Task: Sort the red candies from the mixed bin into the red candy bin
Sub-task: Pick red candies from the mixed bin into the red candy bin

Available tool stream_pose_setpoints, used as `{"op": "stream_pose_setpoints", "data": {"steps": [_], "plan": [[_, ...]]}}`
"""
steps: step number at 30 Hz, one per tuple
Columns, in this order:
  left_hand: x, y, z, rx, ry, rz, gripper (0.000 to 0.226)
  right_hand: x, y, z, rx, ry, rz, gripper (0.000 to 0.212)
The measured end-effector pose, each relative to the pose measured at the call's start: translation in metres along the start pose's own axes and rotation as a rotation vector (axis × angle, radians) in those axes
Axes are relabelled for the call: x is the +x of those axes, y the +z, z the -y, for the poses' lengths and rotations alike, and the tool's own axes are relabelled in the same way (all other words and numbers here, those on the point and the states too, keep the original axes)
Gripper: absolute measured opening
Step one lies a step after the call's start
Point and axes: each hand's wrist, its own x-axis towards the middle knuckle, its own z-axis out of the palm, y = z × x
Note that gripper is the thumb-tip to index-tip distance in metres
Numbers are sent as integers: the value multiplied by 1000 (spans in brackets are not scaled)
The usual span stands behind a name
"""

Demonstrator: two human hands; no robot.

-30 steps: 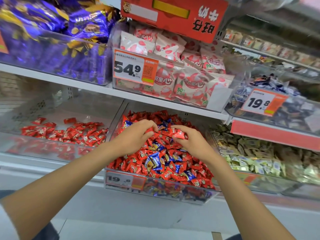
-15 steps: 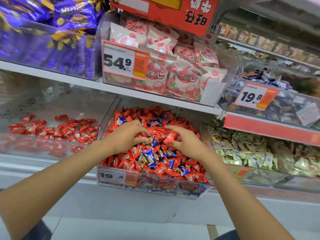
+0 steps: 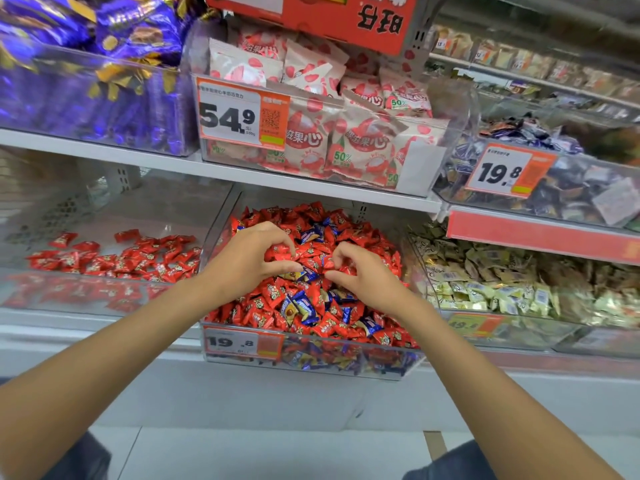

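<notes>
Just two hands (image 3: 247, 268) (image 3: 362, 280), one mixed bin (image 3: 346, 360)

Mixed bin (image 3: 381, 370) held red candies (image 3: 263, 317) with blue candies (image 3: 304, 308) scattered among them. Red candy bin (image 3: 86, 299) held red only. Price tag (image 3: 239, 342) at mixed bin's front edge was white and orange, with black digits. Above were purple-gold bags (image 3: 138, 32) and white-pink packets (image 3: 363, 143).

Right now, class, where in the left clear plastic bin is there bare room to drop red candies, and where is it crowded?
Bare floor lies in the clear plastic red candy bin behind its row of red wrapped candies, up to the perforated panel. The heaped clear mixed bin is crowded; the left hand and right hand both grip red candies there.
</notes>
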Motion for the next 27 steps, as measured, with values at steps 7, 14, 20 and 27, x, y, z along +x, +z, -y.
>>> {"op": "stream_pose_setpoints", "data": {"steps": [7, 14, 20, 27], "plan": [[-8, -1, -9, -98, 4, 15, 12, -17, -15, 7, 103, 56, 79, 29], [-11, -1, -4, -66, 3, -18, 7, -27, 11, 17, -33, 13, 159, 31], [-17, -1, 8, 3, -35, 204, 30, -24, 19, 15, -4, -20, 168, 30], [-14, 2, 14, 143, 5, 352, 34, -27, 8, 15, 86, 54, 83, 24]]}}
